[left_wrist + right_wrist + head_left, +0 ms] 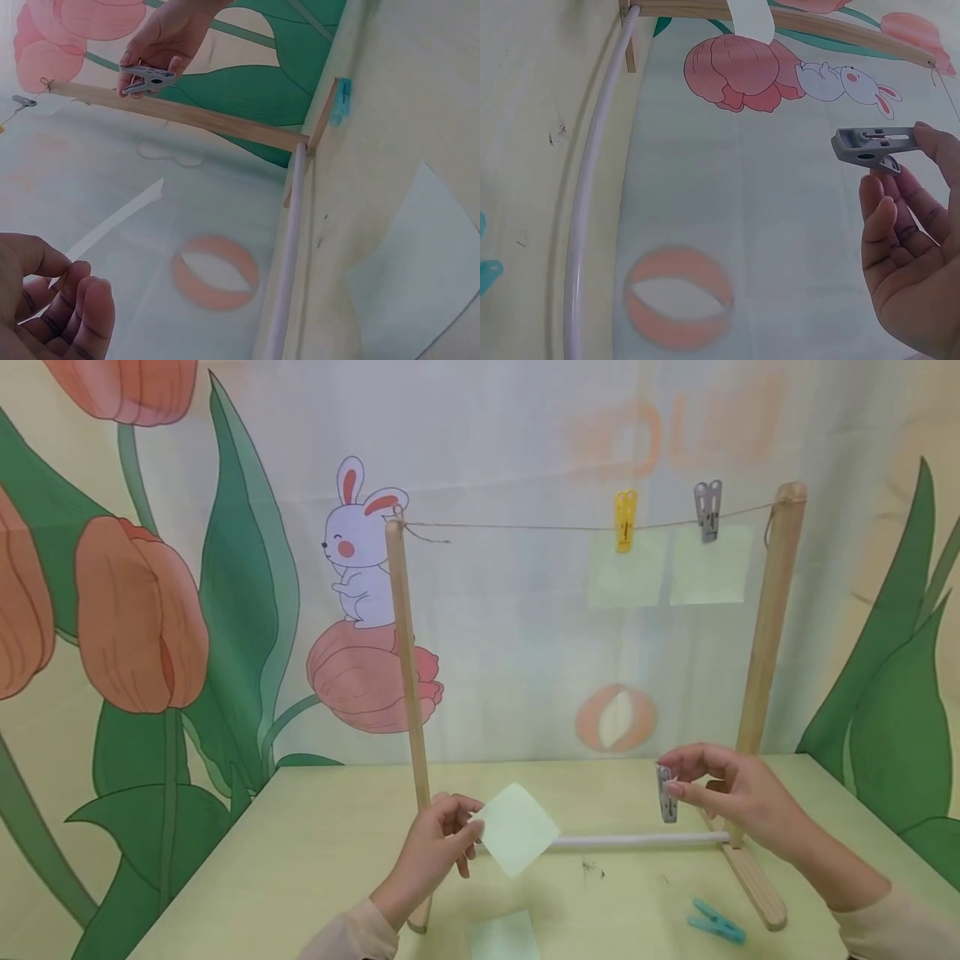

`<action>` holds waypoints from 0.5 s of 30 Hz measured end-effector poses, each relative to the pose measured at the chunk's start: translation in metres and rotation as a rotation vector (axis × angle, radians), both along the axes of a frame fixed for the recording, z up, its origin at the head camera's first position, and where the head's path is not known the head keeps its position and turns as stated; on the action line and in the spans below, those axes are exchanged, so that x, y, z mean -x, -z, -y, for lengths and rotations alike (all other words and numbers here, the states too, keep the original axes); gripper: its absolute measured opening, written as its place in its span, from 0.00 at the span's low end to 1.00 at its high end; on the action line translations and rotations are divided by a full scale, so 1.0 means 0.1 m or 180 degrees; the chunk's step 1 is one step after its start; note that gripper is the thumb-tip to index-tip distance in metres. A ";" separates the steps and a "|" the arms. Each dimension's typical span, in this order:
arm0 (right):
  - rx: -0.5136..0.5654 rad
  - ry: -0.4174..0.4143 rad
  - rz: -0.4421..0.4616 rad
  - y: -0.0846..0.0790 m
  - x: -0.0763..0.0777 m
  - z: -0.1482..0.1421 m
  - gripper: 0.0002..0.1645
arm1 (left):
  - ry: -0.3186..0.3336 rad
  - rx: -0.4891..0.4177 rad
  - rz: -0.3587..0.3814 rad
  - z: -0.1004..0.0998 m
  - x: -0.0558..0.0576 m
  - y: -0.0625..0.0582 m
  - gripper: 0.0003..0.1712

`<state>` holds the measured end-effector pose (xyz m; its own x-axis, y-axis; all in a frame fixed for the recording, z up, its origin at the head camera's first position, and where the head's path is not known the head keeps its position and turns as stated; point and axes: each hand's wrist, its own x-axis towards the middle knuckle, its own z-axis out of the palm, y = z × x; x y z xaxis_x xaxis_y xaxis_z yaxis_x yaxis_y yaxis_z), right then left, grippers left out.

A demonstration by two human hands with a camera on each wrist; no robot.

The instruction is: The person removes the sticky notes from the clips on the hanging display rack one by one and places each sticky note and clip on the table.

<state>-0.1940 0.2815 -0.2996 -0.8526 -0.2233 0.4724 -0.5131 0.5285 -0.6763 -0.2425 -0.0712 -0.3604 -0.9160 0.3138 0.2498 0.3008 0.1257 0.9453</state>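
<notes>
My left hand (435, 839) pinches a pale green paper square (519, 829) by one corner, between thumb and fingers. In the left wrist view that paper (116, 219) is seen nearly edge-on. The right hand (750, 802) holds a grey clothespin (667, 795) at one end, with its other end pointing down in the head view. Seen from the right wrist, thumb and fingers sit on the handles of the clothespin (874, 146). Both hands are in front of a wooden frame and below its string (517, 527), touching neither.
A yellow clothespin (625, 522) and another grey clothespin (707, 512) clip two green squares on the string near the right post (772, 627). A teal clothespin (716, 922) and another paper square (505, 937) lie on the table. A white bar (637, 841) joins the posts low down.
</notes>
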 end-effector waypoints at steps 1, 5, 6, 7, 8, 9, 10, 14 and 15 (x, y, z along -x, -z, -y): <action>-0.0001 0.0013 0.0021 0.02 0.00 0.00 0.14 | 0.0014 0.0012 0.0011 0.01 0.00 0.02 0.13; -0.0017 0.0051 0.0115 0.09 -0.02 -0.01 0.14 | 0.0103 0.0121 0.0062 0.03 -0.02 0.11 0.13; -0.0013 0.0046 0.0136 0.11 -0.03 -0.01 0.14 | 0.0124 0.0143 0.0074 0.04 -0.02 0.13 0.13; -0.0004 0.0037 0.0155 0.13 -0.03 -0.02 0.13 | 0.0141 0.0171 0.0084 0.04 -0.02 0.15 0.13; 0.0004 0.0023 0.0166 0.15 -0.04 -0.02 0.13 | 0.0149 0.0205 0.0095 0.05 -0.03 0.17 0.13; 0.0007 0.0012 0.0163 0.17 -0.04 -0.02 0.13 | 0.0156 0.0237 0.0091 0.05 -0.03 0.19 0.12; 0.0002 0.0003 0.0145 0.19 -0.04 -0.03 0.13 | 0.0167 0.0254 0.0094 0.06 -0.03 0.21 0.12; -0.0012 -0.0030 0.0138 0.30 -0.05 -0.05 0.13 | 0.0213 0.0316 0.0070 0.08 -0.05 0.30 0.12; -0.0009 -0.0037 0.0154 0.32 -0.05 -0.06 0.13 | 0.0232 0.0314 0.0070 0.09 -0.05 0.32 0.13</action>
